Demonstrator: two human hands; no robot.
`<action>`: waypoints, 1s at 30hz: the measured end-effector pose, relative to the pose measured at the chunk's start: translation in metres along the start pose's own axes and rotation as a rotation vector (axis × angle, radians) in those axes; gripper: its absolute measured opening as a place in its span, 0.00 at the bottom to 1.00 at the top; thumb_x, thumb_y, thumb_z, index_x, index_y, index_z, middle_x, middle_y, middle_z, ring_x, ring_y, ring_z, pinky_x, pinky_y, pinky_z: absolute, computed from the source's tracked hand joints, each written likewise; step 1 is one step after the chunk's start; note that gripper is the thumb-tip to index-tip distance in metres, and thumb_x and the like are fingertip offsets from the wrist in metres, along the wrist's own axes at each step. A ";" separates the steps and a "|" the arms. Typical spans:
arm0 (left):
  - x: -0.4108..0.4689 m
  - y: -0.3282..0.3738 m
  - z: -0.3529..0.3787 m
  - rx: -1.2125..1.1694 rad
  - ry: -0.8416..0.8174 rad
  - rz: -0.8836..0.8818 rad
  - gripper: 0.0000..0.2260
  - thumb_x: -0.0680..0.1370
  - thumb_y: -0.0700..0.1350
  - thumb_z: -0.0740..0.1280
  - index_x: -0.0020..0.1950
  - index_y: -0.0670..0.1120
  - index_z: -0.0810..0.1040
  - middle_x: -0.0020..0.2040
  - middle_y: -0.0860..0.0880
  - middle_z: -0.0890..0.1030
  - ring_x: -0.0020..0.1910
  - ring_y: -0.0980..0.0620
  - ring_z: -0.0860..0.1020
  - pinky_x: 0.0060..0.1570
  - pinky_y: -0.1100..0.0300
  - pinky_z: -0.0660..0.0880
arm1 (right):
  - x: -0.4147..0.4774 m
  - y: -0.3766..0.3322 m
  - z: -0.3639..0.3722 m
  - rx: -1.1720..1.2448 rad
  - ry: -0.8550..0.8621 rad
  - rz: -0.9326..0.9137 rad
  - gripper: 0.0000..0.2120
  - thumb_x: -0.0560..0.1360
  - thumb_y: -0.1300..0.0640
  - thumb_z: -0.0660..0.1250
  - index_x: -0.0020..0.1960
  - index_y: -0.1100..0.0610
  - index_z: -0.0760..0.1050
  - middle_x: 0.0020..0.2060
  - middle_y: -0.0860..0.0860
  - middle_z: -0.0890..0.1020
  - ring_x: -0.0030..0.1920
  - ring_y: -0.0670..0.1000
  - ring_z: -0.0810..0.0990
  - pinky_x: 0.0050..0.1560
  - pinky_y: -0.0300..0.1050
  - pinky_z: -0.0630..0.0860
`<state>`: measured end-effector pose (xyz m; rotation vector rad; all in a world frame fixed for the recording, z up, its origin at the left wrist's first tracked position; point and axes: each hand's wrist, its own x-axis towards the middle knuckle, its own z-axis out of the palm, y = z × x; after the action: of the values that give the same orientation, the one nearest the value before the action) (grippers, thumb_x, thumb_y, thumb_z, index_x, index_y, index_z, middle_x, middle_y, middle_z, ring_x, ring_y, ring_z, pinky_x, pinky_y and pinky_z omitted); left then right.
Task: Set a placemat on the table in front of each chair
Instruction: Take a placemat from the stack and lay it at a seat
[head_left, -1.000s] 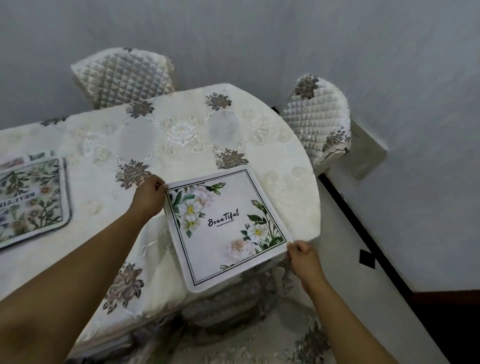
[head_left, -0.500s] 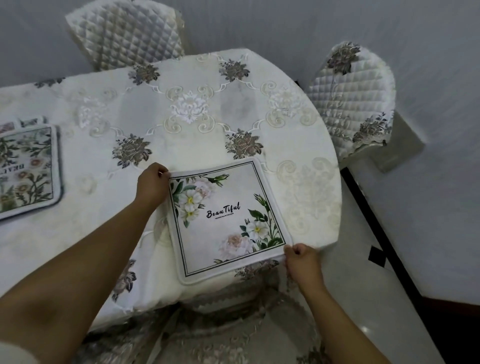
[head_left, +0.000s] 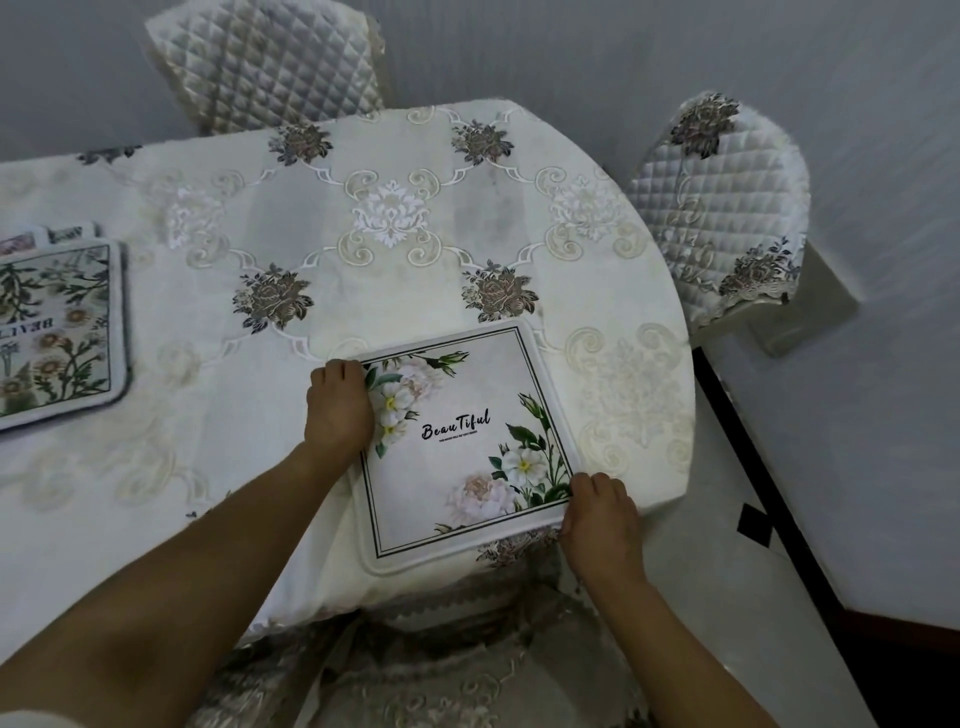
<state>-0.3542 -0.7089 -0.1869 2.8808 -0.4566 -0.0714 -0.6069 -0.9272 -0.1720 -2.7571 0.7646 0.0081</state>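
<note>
A square white placemat (head_left: 462, 447) with flowers and the word "Beautiful" lies at the near edge of the table (head_left: 395, 218), its front corner hanging slightly over. My left hand (head_left: 337, 405) grips its far-left corner. My right hand (head_left: 602, 514) pinches its near-right corner. A second placemat (head_left: 57, 332) with a green floral print lies flat at the table's left, on top of others. A quilted chair (head_left: 265, 62) stands behind the table and another chair (head_left: 727, 208) at its right end. A covered chair seat (head_left: 415, 665) is below the held mat.
The table wears a cream embroidered cloth with brown flower motifs. A grey wall runs behind and to the right. A dark baseboard (head_left: 769, 499) and pale floor lie at the right, close to the table's rounded end.
The view has shifted closer and lower over the table. Both hands have kept hold of the placemat, and it now rests a little further onto the tabletop.
</note>
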 end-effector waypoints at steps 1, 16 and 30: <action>-0.002 -0.002 0.002 -0.012 -0.026 0.022 0.17 0.66 0.27 0.60 0.54 0.32 0.74 0.53 0.31 0.76 0.52 0.33 0.73 0.49 0.42 0.70 | 0.000 0.001 0.002 0.003 0.006 0.000 0.09 0.65 0.73 0.69 0.40 0.62 0.76 0.34 0.59 0.78 0.35 0.59 0.76 0.34 0.47 0.67; -0.094 -0.032 -0.100 -0.119 -0.091 0.008 0.23 0.77 0.51 0.68 0.67 0.39 0.72 0.65 0.35 0.74 0.63 0.35 0.71 0.60 0.45 0.72 | -0.020 -0.039 -0.068 -0.102 -0.277 -0.034 0.11 0.76 0.50 0.63 0.54 0.54 0.74 0.52 0.54 0.80 0.53 0.56 0.79 0.52 0.47 0.72; -0.353 -0.131 -0.273 0.038 0.085 -0.365 0.22 0.77 0.57 0.64 0.66 0.47 0.70 0.63 0.42 0.75 0.60 0.41 0.73 0.55 0.50 0.74 | -0.119 -0.173 -0.152 -0.029 -0.150 -0.614 0.14 0.75 0.44 0.62 0.52 0.53 0.73 0.50 0.53 0.80 0.51 0.57 0.79 0.47 0.48 0.73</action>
<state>-0.6278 -0.4199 0.0534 2.9537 0.0870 0.0008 -0.6319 -0.7660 0.0298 -2.8567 -0.1355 0.1004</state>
